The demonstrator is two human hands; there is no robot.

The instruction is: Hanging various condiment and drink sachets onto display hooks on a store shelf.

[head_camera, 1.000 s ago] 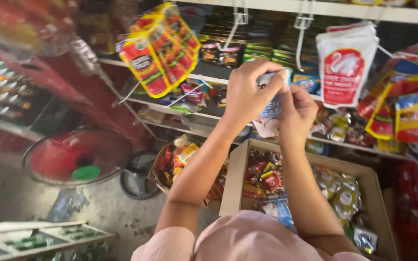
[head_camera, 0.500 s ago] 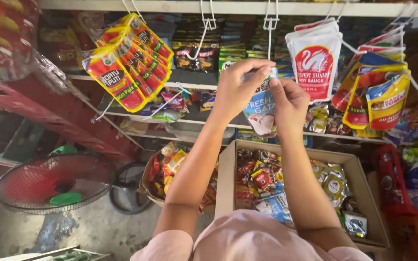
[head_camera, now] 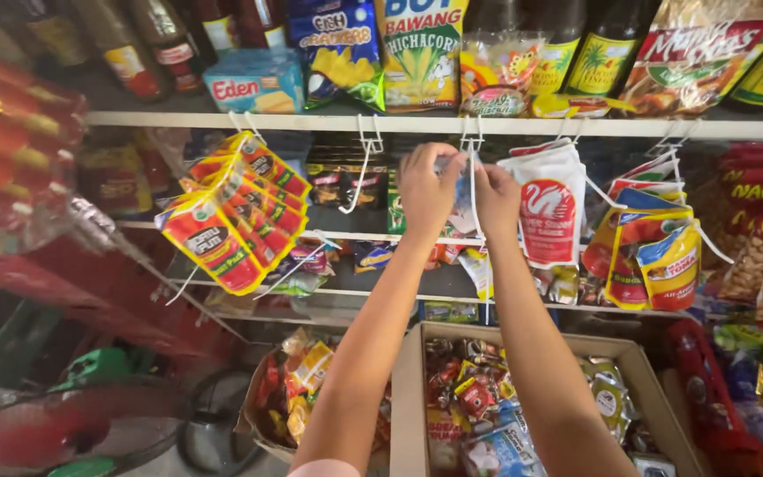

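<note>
Left hand (head_camera: 428,188) and right hand (head_camera: 494,196) reaching up together, pinching a pale sachet (head_camera: 463,205), mostly hidden, at a white wire hook (head_camera: 472,141) under the shelf edge (head_camera: 311,122). Hanging beside: white packet (head_camera: 547,212), orange sachet strips (head_camera: 231,221). Sitting below: cardboard box (head_camera: 406,397).

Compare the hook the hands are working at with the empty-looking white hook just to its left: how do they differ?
The hook at the hands has both the left hand and right hand raised to it, pressing a small packet against it. The left hook is untouched and hangs bare. Both are white wire clips on the same shelf edge.
</note>
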